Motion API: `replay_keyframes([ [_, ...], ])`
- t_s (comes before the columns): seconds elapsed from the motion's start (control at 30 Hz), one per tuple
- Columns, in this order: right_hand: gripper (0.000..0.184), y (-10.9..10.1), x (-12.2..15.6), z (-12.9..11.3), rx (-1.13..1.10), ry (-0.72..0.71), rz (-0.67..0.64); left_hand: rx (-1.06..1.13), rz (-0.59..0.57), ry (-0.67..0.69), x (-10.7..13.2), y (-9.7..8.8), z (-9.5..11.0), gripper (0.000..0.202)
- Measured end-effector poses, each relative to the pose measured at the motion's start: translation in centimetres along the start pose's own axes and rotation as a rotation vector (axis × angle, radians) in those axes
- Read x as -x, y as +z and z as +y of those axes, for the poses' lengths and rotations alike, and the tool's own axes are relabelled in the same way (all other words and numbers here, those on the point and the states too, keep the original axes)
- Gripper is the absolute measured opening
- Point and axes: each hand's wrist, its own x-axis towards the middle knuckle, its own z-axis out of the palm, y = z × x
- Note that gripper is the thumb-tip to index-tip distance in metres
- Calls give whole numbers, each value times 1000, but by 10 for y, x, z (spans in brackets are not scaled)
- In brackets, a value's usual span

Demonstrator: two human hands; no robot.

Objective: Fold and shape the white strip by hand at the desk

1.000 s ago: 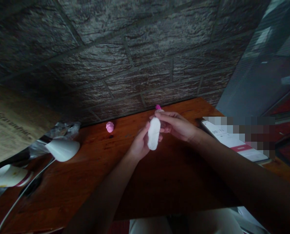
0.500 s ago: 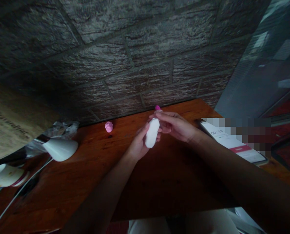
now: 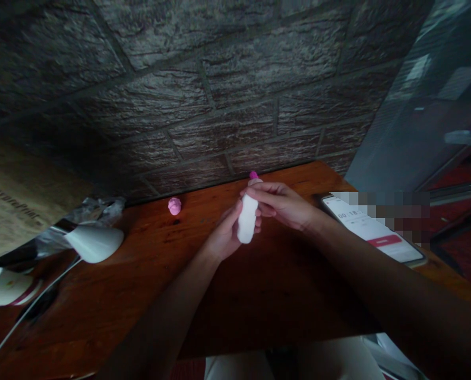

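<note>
A white, rounded, elongated piece (image 3: 246, 221), soft-looking like clay, stands tilted between my hands above the table. My left hand (image 3: 226, 232) is closed around it from the left and below, thumb along its side. With thumb and fingers pinched together, my right hand (image 3: 285, 205) touches its upper end; those fingertips are partly hidden. Just beyond the right fingers a small object with a magenta top and paler pink body (image 3: 253, 175) stands near the wall, its lower part covered by the hand. Left of my hands lies a lumpy pink piece (image 3: 174, 206).
On the wooden table (image 3: 140, 295), a phone (image 3: 372, 227) showing a timer lies to the right. At left are a white cone-shaped object (image 3: 96, 243), a white cable (image 3: 25, 322), a paper cup (image 3: 6, 286) and a brown printed bag (image 3: 9, 195). A brick-patterned wall (image 3: 219, 105) rises behind.
My right fingers have moved left onto the upper end of the white piece, which now stands a little more upright. The whole view has shifted slightly.
</note>
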Motion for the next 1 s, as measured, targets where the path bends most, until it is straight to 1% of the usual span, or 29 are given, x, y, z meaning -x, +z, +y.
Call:
replay_keyframes([
  [0.17, 27, -1, -1, 4, -6, 9, -9, 0, -58, -20, -2, 0, 1, 46],
  [0.3, 27, -2, -2, 5, -3, 21, -13, -35, -88, -22, -4, -3, -2, 44],
  [0.43, 24, -2, -1, 5, 7, 15, 15, -20, -94, -18, -4, -3, -3, 40],
  [0.57, 24, -2, -2, 4, -18, 25, 46, 5, -82, -52, -4, -1, -1, 39],
  [0.67, 26, -2, -2, 3, -46, 46, 31, -14, -88, -61, -3, -1, 0, 44],
  [0.87, 28, -2, -1, 5, -77, 109, -53, -82, -65, -43, -3, 2, -2, 61],
  [1.0, 26, -3, -1, 6, -77, 104, -53, -112, -64, -17, -2, 2, -4, 62],
])
